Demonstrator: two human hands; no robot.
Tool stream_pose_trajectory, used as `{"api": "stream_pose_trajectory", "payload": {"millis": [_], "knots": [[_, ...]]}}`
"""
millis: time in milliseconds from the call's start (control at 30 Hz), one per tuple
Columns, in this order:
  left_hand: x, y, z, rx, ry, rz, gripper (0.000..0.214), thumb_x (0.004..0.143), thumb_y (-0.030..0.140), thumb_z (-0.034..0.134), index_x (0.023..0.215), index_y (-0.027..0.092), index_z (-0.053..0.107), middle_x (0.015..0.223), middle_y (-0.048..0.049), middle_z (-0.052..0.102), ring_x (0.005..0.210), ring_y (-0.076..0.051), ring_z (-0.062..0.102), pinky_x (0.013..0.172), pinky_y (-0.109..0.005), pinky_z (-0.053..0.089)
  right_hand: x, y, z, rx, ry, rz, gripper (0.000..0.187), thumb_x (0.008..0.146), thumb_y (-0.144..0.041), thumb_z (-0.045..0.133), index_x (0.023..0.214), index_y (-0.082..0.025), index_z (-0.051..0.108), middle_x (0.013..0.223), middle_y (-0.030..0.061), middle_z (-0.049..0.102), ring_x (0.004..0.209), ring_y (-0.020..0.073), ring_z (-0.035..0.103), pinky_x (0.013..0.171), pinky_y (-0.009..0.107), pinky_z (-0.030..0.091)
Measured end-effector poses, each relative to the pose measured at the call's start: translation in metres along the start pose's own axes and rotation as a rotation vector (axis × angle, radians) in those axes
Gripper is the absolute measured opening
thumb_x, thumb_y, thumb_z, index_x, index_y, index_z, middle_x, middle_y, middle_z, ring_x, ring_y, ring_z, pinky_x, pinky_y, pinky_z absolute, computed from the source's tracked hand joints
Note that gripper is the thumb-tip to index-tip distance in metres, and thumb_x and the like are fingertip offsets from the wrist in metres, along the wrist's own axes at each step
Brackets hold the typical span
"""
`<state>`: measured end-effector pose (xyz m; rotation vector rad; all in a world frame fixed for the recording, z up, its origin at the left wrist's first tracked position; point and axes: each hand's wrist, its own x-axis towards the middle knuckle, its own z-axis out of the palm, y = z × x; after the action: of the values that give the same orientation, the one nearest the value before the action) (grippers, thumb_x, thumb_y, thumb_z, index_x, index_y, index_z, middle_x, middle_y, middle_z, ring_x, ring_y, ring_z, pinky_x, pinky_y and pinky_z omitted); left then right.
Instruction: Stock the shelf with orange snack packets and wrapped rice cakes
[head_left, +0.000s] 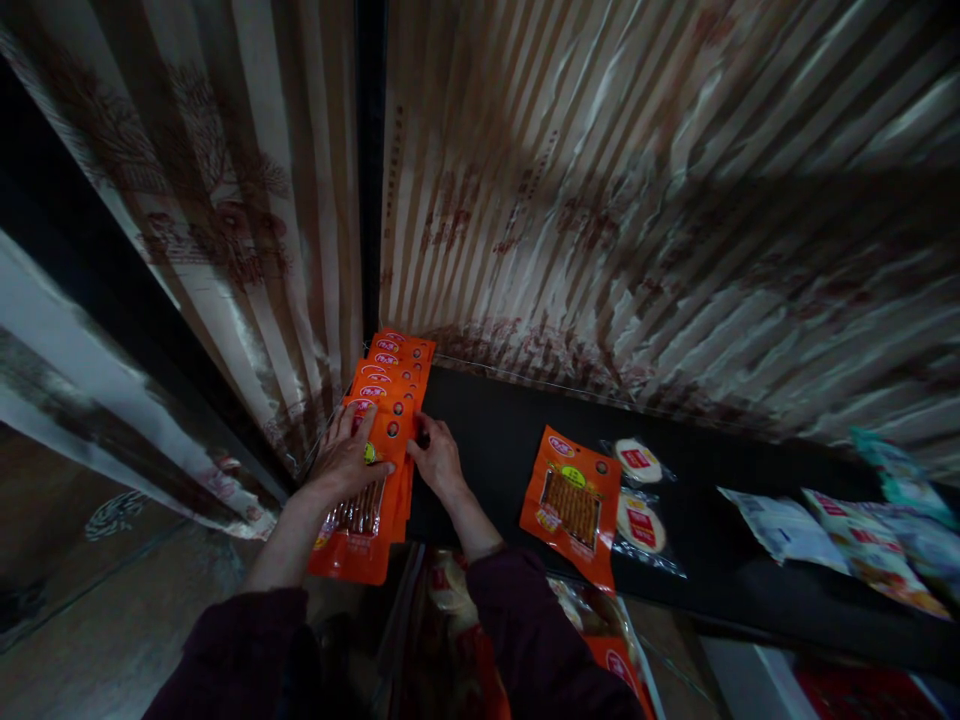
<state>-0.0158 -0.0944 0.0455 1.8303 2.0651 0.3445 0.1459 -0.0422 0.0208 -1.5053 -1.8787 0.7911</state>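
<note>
Several orange snack packets (397,375) lie overlapped in a row at the left end of the black shelf. My left hand (341,462) rests on the front packet (360,545), fingers spread across its face and thumb stretched to the right. Strips of brown food show through that packet's clear window. At the row's right edge, my right hand (439,458) has its thumb and fingertips closed on a packet's side. How many packets it pinches is hidden. A single orange packet (571,500) lies apart, further right on the shelf.
On the black shelf (487,420) are round white items in clear wrap (641,522) and several pouches (874,545) at far right. Printed, crinkled sheeting (600,200) hangs behind, with a dark upright post (370,170) at the corner. An open box (637,650) with packets stands below.
</note>
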Motion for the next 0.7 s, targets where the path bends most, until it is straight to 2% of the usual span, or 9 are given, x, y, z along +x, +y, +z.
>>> {"api": "stream_pose_trajectory", "payload": {"millis": [167,300,467,567,633,700], "knots": [[0.004,-0.005,0.005,-0.034,0.012,0.028,0.092,0.069,0.051,0.063,0.146,0.022,0.022,0.157,-0.0102,0.009,0.143,-0.032,0.004,0.113,-0.043,0.018,0.002,-0.007,0.000,-0.020,-0.020,0.097,0.020,0.074,-0.022,0.061,0.093,-0.018,0.066,0.094,0.0053,0.058,0.087,0.0169,0.058,0.082,0.028,0.047],[0.005,-0.005,0.004,-0.028,0.015,0.053,0.094,0.068,0.050,0.064,0.146,0.020,0.023,0.157,-0.0113,0.007,0.143,-0.031,0.000,0.114,-0.042,0.016,0.002,-0.003,0.008,0.068,0.044,0.133,0.005,0.073,-0.020,0.058,0.074,-0.019,0.062,0.094,0.0041,0.058,0.089,0.0168,0.058,0.084,0.029,0.046],[0.003,0.005,-0.004,0.001,0.133,0.098,0.089,0.069,0.044,0.068,0.145,0.022,0.026,0.157,-0.0117,0.007,0.144,-0.030,0.001,0.113,-0.044,0.020,0.001,0.001,0.018,0.250,0.208,0.062,0.013,0.076,-0.024,0.051,0.066,-0.020,0.056,0.105,0.0073,0.059,0.101,0.0191,0.055,0.090,0.032,0.043],[0.004,0.011,-0.008,0.019,0.192,0.133,0.087,0.070,0.041,0.067,0.145,0.022,0.027,0.157,-0.0104,0.007,0.144,-0.029,0.000,0.113,-0.043,0.020,0.003,-0.001,0.020,0.228,0.272,0.078,0.016,0.080,-0.029,0.049,0.068,-0.020,0.055,0.108,0.0099,0.059,0.103,0.0212,0.054,0.093,0.035,0.041],[0.007,0.013,-0.007,0.032,0.174,0.123,0.086,0.071,0.042,0.066,0.145,0.023,0.027,0.157,-0.0098,0.006,0.144,-0.029,-0.001,0.113,-0.043,0.019,0.006,-0.003,0.020,0.147,0.281,0.109,0.019,0.080,-0.032,0.049,0.067,-0.020,0.054,0.107,0.0119,0.060,0.103,0.0234,0.054,0.092,0.037,0.041],[0.010,0.013,-0.003,0.042,0.107,0.081,0.084,0.073,0.046,0.063,0.145,0.023,0.027,0.157,-0.0106,0.004,0.144,-0.030,-0.001,0.113,-0.046,0.019,0.007,-0.004,0.021,0.072,0.267,0.125,0.020,0.081,-0.033,0.049,0.067,-0.020,0.055,0.103,0.0128,0.062,0.101,0.0248,0.055,0.091,0.038,0.041]]}}
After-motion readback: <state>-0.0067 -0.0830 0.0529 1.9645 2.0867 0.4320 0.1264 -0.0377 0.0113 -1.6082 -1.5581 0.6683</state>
